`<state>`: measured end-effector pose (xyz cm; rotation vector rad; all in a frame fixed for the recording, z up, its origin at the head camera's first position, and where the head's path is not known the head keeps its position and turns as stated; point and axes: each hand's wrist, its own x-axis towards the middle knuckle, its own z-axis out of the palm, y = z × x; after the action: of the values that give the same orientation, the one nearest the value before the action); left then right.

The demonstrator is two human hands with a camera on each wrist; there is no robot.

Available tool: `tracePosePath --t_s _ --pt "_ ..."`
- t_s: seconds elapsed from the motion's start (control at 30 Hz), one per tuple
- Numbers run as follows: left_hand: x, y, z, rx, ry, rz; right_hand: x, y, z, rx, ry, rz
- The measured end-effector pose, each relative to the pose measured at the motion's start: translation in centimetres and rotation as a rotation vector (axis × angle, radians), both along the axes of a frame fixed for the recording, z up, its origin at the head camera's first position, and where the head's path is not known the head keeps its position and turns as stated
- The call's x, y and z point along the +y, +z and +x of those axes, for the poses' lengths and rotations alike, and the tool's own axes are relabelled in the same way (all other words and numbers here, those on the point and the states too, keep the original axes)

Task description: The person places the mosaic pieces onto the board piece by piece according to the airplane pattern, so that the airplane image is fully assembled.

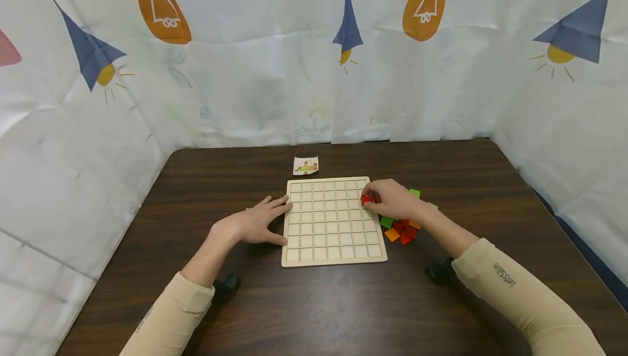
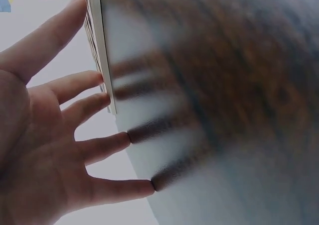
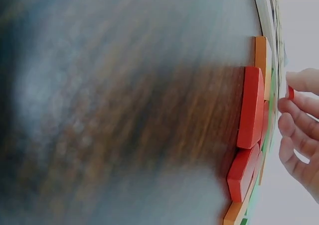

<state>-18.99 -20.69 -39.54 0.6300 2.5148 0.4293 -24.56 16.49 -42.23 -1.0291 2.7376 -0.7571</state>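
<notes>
While the left hand (image 1: 252, 224), fingers wide, touches the board (image 1: 332, 227) mid-frame, we see the right hand (image 1: 393, 199) pinch a red tile (image 1: 365, 200) in its fingers, right of centre.

Pinched red tile (image 1: 366, 199) (seemingly square), gridded board (image 1: 326, 227)

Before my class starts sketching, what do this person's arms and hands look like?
The left hand and right hand wear no gloves. The left sleeve and right sleeve are beige, ending above the wrists. Dark lettering marks the right sleeve; a fainter marking shows on the left. A dark object sits by each sleeve's end.
</notes>
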Motion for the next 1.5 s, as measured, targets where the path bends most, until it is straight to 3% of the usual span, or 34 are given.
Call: tracePosePath --t_s 0.4,0.87,1.23,1.5 --pt "0.0 0.1 0.1 0.029 0.022 -0.028 -0.5 0.1 -0.1 0.028 0.025 0.036" --pt "0.0 -0.4 -0.1 0.077 -0.012 -0.073 -0.7 0.2 -0.1 -0.006 -0.010 0.056" --pt "-0.3 -0.7 0.1 0.114 -0.003 -0.029 0.3 0.6 0.3 0.009 0.015 0.042" --pt "-0.5 -1.0 0.3 0.134 0.007 -0.021 2.1 1.0 0.4 -0.019 -0.021 0.008"
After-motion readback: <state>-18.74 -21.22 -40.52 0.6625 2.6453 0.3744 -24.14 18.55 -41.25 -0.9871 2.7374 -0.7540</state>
